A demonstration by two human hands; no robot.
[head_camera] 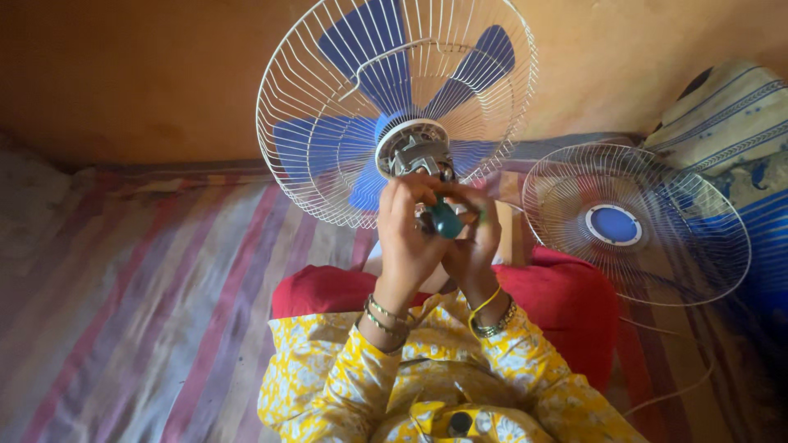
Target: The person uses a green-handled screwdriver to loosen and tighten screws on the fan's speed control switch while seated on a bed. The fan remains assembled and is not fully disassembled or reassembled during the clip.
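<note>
A fan head with blue blades [361,49] inside a white wire rear cage [287,123] stands tilted in front of me, its grey motor hub [414,152] facing me. My left hand [406,230] grips the motor area just below the hub. My right hand [476,238] is pressed against it, fingers wrapped around a small teal tool handle [447,220] at the motor. Both wrists carry bangles, and yellow patterned sleeves cover my forearms.
A detached white front fan grille [566,197] with a blue round centre lies to the right. A red cushion [566,295] sits under my arms on a striped mat [164,287]. Folded patterned bedding [730,115] is at the far right, an orange wall behind.
</note>
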